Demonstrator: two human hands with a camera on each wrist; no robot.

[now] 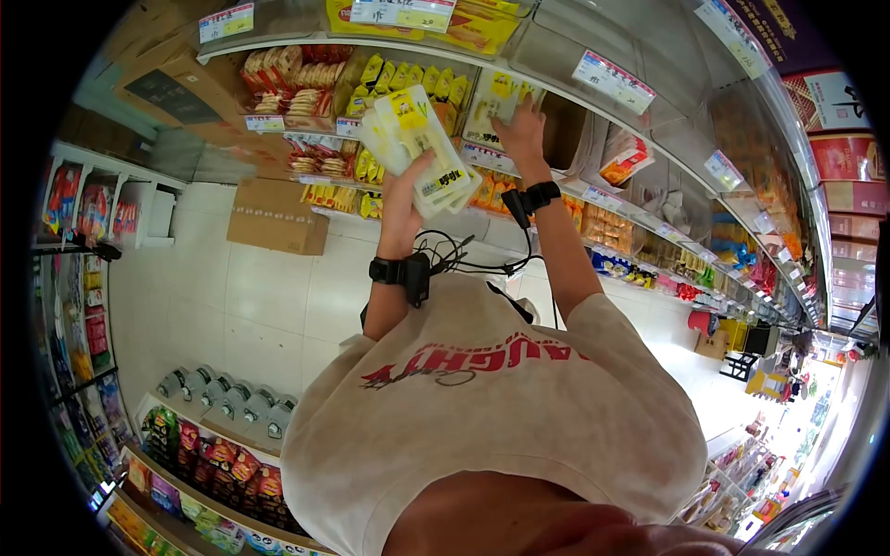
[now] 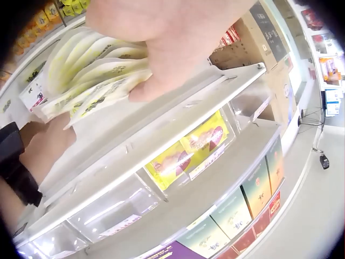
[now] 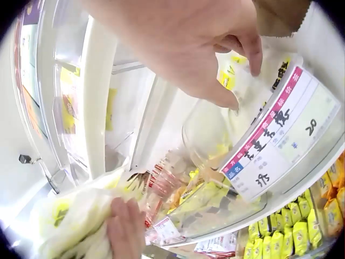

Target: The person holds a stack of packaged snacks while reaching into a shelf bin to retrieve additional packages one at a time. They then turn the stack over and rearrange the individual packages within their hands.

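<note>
Pale packets (image 1: 419, 130), fanned — likely light, flexible, slick; pinch edges. Left hand (image 1: 405, 198): fingers clamped on them. Right hand (image 1: 524, 135) — fingers apart, at a shelved packet (image 1: 489, 105).

One rectangular white paper price tag with a pink printed band (image 3: 283, 141) bears a handwritten 20, with a ¥ sign near it. The characters 品名 are printed on its blue field; a second handwritten number begins with 3 and ends with 5 (middle digit unclear). The off-white short-sleeved fabric T-shirt (image 1: 501, 422) carries red capitals reading AUGHT (adjoining letters uncertain). Black characters on the flat white-and-yellow plastic packets (image 1: 426, 137) are not legible.
</note>
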